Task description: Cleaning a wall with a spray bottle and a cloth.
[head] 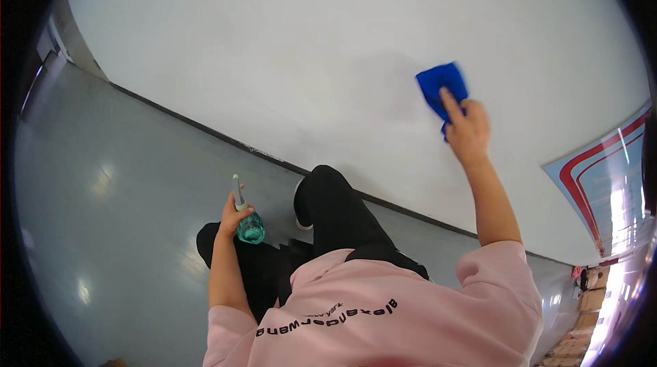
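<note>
On the right, my right hand (468, 128) presses a blue cloth (442, 88) flat against a white wall (287, 59), with the index finger stretched out over the fabric. Part of the cloth is bunched under the palm. Lower left, my left hand (235, 213) grips a green translucent spray bottle (251, 228) by its neck, the pale nozzle pointing up. The bottle is near my left knee, away from the wall. A faint shadow lies on the wall to the left of the cloth.
A dark baseboard (205, 131) runs along the foot of the wall, above a glossy grey floor (118, 202). My bent knees are close to it. At the right hangs a glossy blue and red panel (590, 177). Cardboard boxes (590, 300) stand at the far lower right.
</note>
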Demonstrator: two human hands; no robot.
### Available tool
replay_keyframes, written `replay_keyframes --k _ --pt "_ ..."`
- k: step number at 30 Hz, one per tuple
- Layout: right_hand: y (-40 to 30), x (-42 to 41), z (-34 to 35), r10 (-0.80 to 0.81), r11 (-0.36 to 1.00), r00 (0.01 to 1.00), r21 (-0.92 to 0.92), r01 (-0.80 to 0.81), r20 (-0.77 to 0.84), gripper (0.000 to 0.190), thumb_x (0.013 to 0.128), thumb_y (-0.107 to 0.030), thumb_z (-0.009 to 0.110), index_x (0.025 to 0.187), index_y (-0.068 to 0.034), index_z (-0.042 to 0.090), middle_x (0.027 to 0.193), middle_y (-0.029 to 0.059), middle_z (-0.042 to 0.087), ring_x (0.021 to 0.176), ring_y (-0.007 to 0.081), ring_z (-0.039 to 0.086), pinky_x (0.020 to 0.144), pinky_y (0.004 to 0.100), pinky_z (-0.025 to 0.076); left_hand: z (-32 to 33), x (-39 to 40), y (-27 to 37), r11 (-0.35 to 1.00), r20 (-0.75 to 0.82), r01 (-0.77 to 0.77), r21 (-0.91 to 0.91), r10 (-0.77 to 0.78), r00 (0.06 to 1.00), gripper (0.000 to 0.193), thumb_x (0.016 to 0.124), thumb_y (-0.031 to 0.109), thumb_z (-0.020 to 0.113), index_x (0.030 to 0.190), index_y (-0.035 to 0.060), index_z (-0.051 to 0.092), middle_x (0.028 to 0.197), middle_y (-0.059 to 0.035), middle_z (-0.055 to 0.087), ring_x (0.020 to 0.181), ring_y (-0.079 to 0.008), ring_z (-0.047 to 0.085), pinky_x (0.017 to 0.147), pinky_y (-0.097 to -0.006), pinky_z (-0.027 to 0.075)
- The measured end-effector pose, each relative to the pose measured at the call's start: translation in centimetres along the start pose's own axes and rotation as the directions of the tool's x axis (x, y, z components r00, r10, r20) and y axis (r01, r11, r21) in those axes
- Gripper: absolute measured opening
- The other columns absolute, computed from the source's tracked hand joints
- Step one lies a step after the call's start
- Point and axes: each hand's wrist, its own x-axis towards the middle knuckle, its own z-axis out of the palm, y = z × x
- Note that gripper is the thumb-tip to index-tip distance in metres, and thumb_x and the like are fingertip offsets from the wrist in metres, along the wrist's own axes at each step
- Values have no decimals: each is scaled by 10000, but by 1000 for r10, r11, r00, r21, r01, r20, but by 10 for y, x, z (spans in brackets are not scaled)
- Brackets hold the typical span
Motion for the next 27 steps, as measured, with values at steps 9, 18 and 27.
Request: replay_keyframes --k 9,18,27 --pt "3 39 70 -302 953 953 0 302 -33 532 586 -31 544 1094 -186 578 1075 12 529 990 216 476 816 352 400 2 15 -9 999 40 45 20 -45 998 736 594 31 657 1263 108 361 777 -50 548 770 -167 570 732 -295 435" --pt "-141 87 169 -462 846 887 296 444 -8 437 719 -69 500 1154 -36 496 1231 25 463 1166 167 387 990 311 283 -16 34 -26 987 119 163 6 -162 980 739 591 39 676 1260 98 370 775 -58 563 770 -176 570 743 -303 434" --pt "-211 113 222 -517 793 856 388 470 18 384 810 -95 453 1186 -16 459 1257 85 437 1192 191 371 1022 308 253 -9 40 -21 986 57 164 -1 -164 985 716 606 46 674 1256 103 379 777 -54 567 757 -171 562 727 -298 430"
